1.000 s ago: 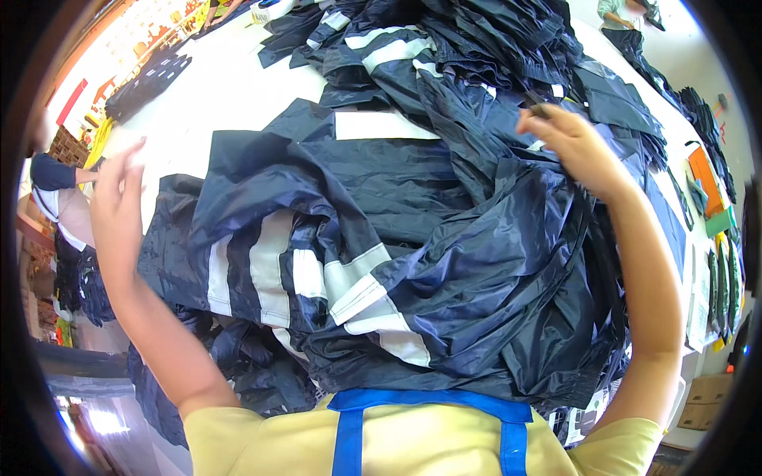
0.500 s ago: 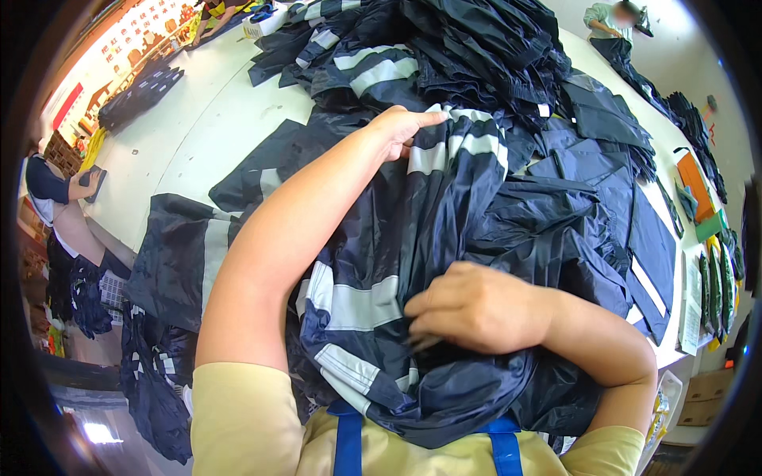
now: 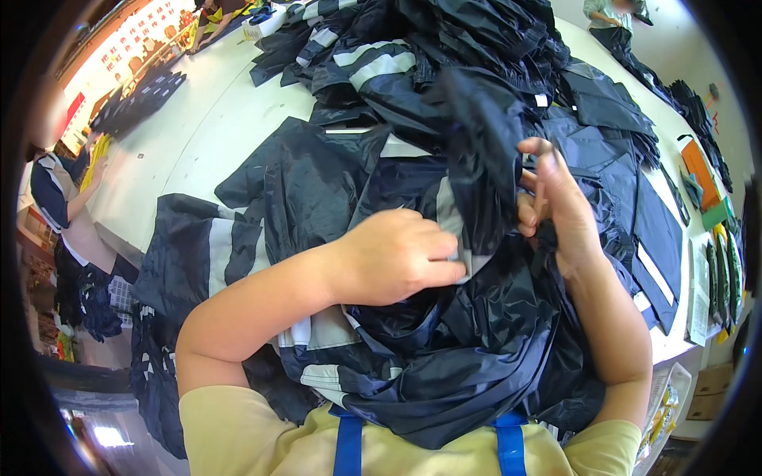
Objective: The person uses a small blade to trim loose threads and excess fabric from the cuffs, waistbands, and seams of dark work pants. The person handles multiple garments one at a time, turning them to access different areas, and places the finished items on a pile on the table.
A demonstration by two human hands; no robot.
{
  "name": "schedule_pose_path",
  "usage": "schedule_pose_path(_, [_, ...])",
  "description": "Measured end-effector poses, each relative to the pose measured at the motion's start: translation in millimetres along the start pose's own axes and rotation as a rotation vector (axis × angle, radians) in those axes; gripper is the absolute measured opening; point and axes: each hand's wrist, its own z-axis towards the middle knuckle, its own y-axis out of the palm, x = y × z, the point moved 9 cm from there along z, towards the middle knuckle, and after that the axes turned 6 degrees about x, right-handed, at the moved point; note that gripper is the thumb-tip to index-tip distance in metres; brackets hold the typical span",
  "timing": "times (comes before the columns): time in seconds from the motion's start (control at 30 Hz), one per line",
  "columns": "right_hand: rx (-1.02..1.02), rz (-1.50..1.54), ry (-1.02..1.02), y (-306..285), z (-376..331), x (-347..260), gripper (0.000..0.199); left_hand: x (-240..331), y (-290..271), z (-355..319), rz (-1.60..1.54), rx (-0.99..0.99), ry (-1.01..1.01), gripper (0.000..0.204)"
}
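Note:
A dark navy garment (image 3: 444, 381) of thin shiny cloth with silver-grey strips lies bunched over the table's near edge and against my front. My left hand (image 3: 397, 258) is closed, thumb and fingers pinching the garment at the end of a grey strip (image 3: 450, 218). To its right, my right hand (image 3: 559, 198) is raised with fingers bent and apart, close beside a lifted fold (image 3: 484, 143) of the dark cloth. That fold is smeared by motion, and I see nothing plainly gripped in the right hand.
A big heap of dark garments (image 3: 492, 40) covers the far middle of the white table (image 3: 214, 119). Folded dark pieces (image 3: 607, 111) lie at the right, near an orange board (image 3: 698, 170). Co-workers stand at the left edge (image 3: 59, 190), far left and far right.
My left hand has come back toward me from the garment's far end. My right hand has moved up and right, opening out. The striped part has been folded over and bunched.

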Motion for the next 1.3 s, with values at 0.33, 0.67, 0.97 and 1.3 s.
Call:
schedule_pose_path(0.33, [-0.473, -0.919, -0.658, 46.7, -52.2, -13.9, 0.027, -71.1, 13.8, -60.8, -1.742, 0.481, -0.958, 0.047])
schedule_pose_path(0.67, [-0.007, -0.531, -0.575, -7.5, -48.8, -62.6, 0.027, -44.0, -98.0, -62.7, 0.159, 1.021, -0.403, 0.045])
schedule_pose_path(0.97, [-0.147, -0.435, -0.452, 68.6, -39.6, -53.5, 0.023, 11.6, -69.2, -9.5, -0.103, 0.643, -0.230, 0.046])
schedule_pose_path(1.3, [-0.099, -0.638, -0.589, 65.1, -35.8, -79.1, 0.014, -36.2, -101.9, -36.4, -0.515, 0.870, -0.699, 0.010])
